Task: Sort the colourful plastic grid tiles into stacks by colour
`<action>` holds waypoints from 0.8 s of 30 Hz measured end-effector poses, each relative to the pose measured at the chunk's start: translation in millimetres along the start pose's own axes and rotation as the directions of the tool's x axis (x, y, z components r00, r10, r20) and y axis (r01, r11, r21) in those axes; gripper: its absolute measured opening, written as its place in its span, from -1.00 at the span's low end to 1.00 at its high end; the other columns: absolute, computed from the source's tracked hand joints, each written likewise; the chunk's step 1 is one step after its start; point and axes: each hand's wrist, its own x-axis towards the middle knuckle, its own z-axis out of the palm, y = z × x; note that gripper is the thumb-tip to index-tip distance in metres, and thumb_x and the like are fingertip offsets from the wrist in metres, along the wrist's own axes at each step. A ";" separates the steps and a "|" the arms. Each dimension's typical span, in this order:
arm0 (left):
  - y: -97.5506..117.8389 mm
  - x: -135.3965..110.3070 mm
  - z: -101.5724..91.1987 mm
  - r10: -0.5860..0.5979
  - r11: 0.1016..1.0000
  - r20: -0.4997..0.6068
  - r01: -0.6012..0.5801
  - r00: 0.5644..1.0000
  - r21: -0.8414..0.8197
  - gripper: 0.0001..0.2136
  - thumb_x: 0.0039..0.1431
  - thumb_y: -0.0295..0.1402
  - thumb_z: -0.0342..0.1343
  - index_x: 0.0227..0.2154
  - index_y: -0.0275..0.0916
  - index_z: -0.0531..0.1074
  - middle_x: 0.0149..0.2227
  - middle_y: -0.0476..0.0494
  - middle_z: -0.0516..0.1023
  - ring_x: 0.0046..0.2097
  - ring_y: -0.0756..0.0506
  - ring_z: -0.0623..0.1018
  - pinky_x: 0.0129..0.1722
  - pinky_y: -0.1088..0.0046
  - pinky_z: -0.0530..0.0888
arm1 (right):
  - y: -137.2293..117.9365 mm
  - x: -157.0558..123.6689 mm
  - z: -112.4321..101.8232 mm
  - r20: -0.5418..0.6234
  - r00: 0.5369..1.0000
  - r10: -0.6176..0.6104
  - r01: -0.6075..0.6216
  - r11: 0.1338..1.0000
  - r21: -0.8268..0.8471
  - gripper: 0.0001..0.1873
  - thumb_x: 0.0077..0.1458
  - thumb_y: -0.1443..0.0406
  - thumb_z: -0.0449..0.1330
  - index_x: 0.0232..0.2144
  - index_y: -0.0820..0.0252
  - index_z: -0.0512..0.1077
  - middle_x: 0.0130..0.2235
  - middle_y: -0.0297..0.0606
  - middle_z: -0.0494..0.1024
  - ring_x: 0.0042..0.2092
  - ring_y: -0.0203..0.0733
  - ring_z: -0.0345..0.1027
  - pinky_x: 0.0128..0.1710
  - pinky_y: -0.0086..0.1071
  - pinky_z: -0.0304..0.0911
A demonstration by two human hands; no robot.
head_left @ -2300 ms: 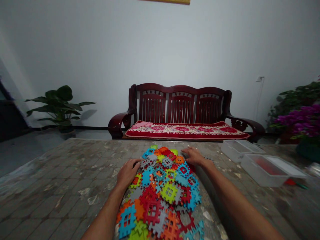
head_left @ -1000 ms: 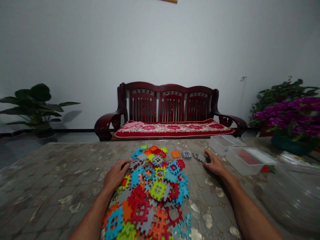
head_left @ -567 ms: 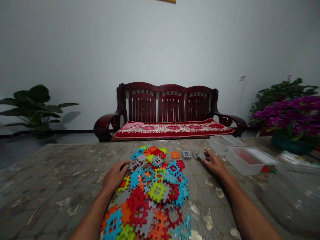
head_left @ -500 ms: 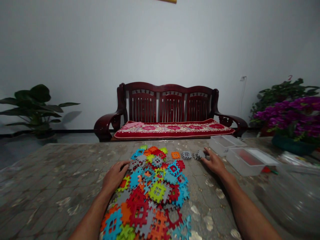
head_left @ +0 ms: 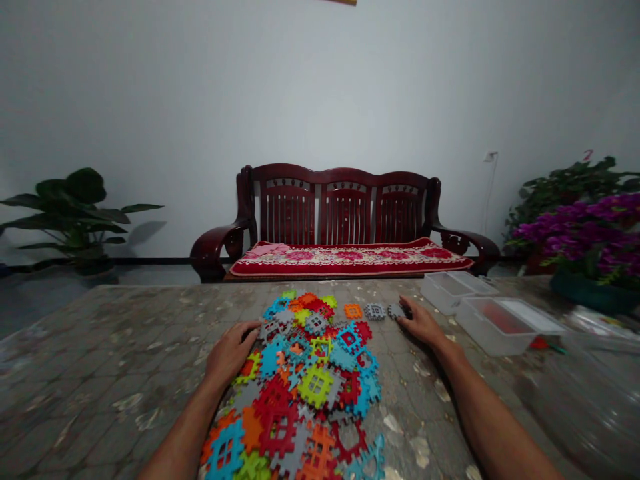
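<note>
The background is filled by a pale wall [head_left: 320,87], and the foreground is taken up by a table [head_left: 150,353] with a tile-patterned, shiny cover. Against the wall a dark red wooden bench [head_left: 345,177] is placed, its seat covered with a red flowered mat [head_left: 350,257]. The bench is flanked by a leafy plant [head_left: 75,210] at the left and purple flowers [head_left: 585,233] at the right. Down the middle of the table a heap of toy pieces [head_left: 315,387] is spread, coloured red, blue, green, orange and grey. Two clear boxes [head_left: 453,285] [head_left: 493,327] are set side by side at the right. The left hand [head_left: 230,353] is laid loosely at the heap's left edge, its fingers relaxed and unclenched. By the right hand [head_left: 420,323], thumb and forefinger parted, a grey piece [head_left: 395,311] is touched; whether it is pinched cannot be told. Just beside that, a grey window piece [head_left: 375,311] and an orange piece [head_left: 353,311] are lined up, apart from the heap.
</note>
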 end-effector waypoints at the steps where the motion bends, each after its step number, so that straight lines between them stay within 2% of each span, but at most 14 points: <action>1: 0.0 -0.1 0.0 0.000 1.000 0.002 0.000 1.000 -0.001 -0.60 0.25 -0.16 -0.11 -0.05 -0.11 0.57 0.04 -0.10 0.63 0.08 -0.15 0.56 0.13 0.35 0.40 | 0.5 0.4 0.8 0.001 1.000 -0.001 0.001 1.000 0.010 -0.24 -0.05 0.32 0.23 0.25 0.26 0.30 0.18 0.04 0.49 0.18 0.06 0.41 0.24 -0.03 0.24; 7: 1.1 -0.5 -1.2 -0.007 1.000 0.012 0.007 1.000 -0.007 -0.59 0.25 -0.16 -0.11 -0.04 -0.13 0.57 0.05 -0.11 0.62 0.09 -0.16 0.55 0.14 0.31 0.40 | 3.7 1.9 4.9 -0.008 1.000 -0.009 0.009 0.999 0.050 -0.25 -0.08 0.32 0.21 0.23 0.23 0.34 0.20 -0.01 0.47 0.21 0.05 0.37 0.28 -0.02 0.20; 12: 1.7 -1.6 -0.3 0.004 1.000 0.004 -0.004 1.000 -0.025 -0.60 0.26 -0.17 -0.10 -0.03 -0.13 0.56 0.07 -0.11 0.61 0.10 -0.15 0.54 0.16 0.30 0.38 | -10.3 -2.9 -0.9 -0.109 0.994 -0.021 0.020 1.000 -0.010 -0.30 -0.12 0.33 0.19 0.15 0.18 0.43 0.18 -0.07 0.50 0.21 0.08 0.34 0.29 0.02 0.15; 15: 1.1 -1.4 0.8 0.012 1.000 0.004 -0.012 1.000 -0.024 -0.60 0.27 -0.18 -0.11 -0.03 -0.14 0.56 0.07 -0.12 0.61 0.10 -0.15 0.53 0.16 0.30 0.38 | -34.5 -8.3 -4.3 -0.129 0.986 -0.104 0.096 0.993 -0.062 -0.45 -0.08 0.32 0.16 0.03 0.12 0.52 0.09 -0.14 0.57 0.16 0.06 0.37 0.26 0.01 0.16; 19: 0.1 -0.6 1.5 0.011 1.000 0.011 -0.011 1.000 -0.019 -0.60 0.28 -0.19 -0.10 -0.02 -0.16 0.56 0.08 -0.14 0.60 0.09 -0.16 0.53 0.17 0.29 0.37 | -78.0 -20.6 2.4 -0.069 0.977 -0.201 0.197 0.979 -0.057 -0.64 0.05 0.29 0.09 -0.15 0.09 0.60 -0.08 -0.20 0.64 0.02 -0.02 0.45 0.15 -0.10 0.27; 24: 2.6 -1.7 1.6 -0.021 1.000 -0.003 0.021 1.000 -0.022 -0.63 0.28 -0.20 -0.07 -0.03 -0.13 0.57 0.06 -0.09 0.61 0.09 -0.16 0.54 0.16 0.31 0.38 | -125.2 -41.0 20.5 0.032 0.972 -0.231 0.232 0.971 -0.047 -0.67 0.14 0.26 0.09 -0.14 0.14 0.59 -0.12 -0.17 0.65 -0.09 -0.08 0.49 0.02 -0.21 0.33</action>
